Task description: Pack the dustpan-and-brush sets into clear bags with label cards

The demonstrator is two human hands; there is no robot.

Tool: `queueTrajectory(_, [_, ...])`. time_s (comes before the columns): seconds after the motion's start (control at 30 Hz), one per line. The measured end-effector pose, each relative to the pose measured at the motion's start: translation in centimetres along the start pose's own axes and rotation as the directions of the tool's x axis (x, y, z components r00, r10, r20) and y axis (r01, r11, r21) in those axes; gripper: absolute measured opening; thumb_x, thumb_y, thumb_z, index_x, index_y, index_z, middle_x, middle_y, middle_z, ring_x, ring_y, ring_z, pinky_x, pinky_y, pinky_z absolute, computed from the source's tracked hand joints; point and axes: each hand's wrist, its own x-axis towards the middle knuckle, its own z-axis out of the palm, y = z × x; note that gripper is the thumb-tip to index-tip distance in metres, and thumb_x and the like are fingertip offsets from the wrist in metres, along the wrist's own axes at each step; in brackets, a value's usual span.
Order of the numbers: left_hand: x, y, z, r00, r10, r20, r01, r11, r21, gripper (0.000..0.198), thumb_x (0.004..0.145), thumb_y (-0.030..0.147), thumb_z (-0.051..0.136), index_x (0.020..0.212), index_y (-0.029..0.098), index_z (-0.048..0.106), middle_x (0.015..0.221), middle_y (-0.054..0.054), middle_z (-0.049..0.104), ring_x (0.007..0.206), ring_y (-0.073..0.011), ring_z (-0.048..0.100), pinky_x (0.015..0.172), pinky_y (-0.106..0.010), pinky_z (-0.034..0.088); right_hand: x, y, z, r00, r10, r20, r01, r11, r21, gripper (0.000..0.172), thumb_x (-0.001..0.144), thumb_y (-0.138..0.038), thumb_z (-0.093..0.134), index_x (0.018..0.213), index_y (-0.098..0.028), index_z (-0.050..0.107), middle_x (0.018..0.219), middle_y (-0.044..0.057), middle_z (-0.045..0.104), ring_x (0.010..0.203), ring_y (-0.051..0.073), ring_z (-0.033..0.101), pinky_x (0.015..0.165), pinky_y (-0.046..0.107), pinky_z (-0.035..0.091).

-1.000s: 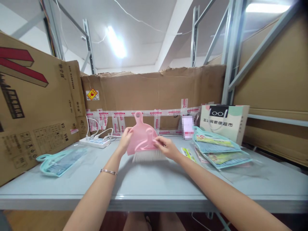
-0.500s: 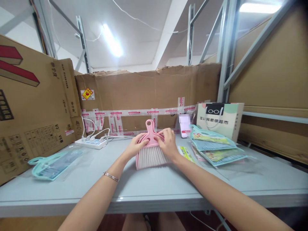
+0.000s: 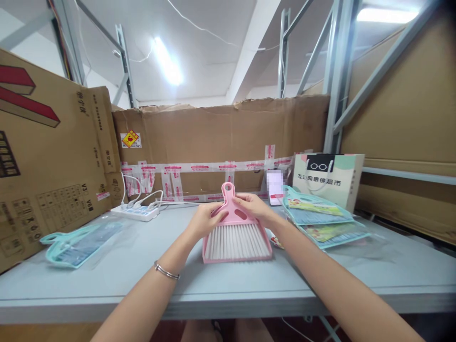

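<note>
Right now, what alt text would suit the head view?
Left hand and right hand hold a pink brush against a pink dustpan, white bristles facing the camera. On a grey table, a teal dustpan lies left; more teal dustpans lie right, near a paper bag.

Your grey tabletop (image 3: 228, 285) bears a teal dustpan set (image 3: 79, 246), left, a white power strip (image 3: 137, 213) — and bagged teal sets (image 3: 320, 217) stacked right.
</note>
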Motion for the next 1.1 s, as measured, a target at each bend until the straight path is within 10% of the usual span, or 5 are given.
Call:
queueTrajectory(0.43, [0.1,0.3,0.4,0.999,-0.026,0.022,0.026,0.999,-0.030,0.028,0.081,0.032,0.046,0.064,0.014,0.060,0.054,0.005,0.037,0.055,-0.0078,0.031,0.054,-0.019,0.026,0.2,0.3,0.0,0.989,-0.007,-0.147,-0.018,0.986,-0.166,0.050,0.054,-0.060,0.065,0.061,-0.011,0.064,0.052,-0.002,0.050,0.053,0.009,0.044,0.054,0.025,0.034])
queueTrajectory(0.67, [0.5,0.2,0.6,0.985,-0.169,0.019,0.170,0.981,-0.098,0.026,0.077,0.037,0.051,0.078,0.015,0.066,0.065,0.002,0.059,0.060,-0.0107,0.048,0.058,-0.020,0.035,0.3,0.6,0.2,0.990,-0.028,-0.135,-0.003,0.974,-0.227,0.050,0.060,-0.060,0.060,0.061,-0.011,0.063,0.052,-0.002,0.045,0.053,0.009,0.041,0.053,0.025,0.032])
queueTrajectory(0.87, [1.4,-0.1,0.4,0.932,-0.346,-0.109,0.300,0.905,-0.301,0.033,0.074,0.043,0.055,0.077,0.013,0.067,0.074,-0.005,0.067,0.068,-0.0153,0.058,0.063,-0.024,0.042,-0.1,-0.2,1.7,0.994,-0.030,-0.108,0.007,0.977,-0.211,0.053,0.058,-0.065,0.057,0.060,-0.012,0.058,0.051,-0.003,0.040,0.051,0.008,0.036,0.050,0.024,0.029])
queueTrajectory(1.1, [1.3,0.2,-0.6,0.871,-0.489,0.041,0.423,0.705,-0.570,0.036,0.058,0.037,0.073,0.081,0.010,0.072,0.069,-0.005,0.068,0.062,-0.0143,0.058,0.060,-0.025,0.045,-0.8,-1.1,2.7,0.998,-0.029,-0.062,0.012,0.966,-0.257,0.056,0.056,-0.071,0.053,0.052,-0.015,0.046,0.048,-0.005,0.033,0.049,0.006,0.030,0.048,0.024,0.025])
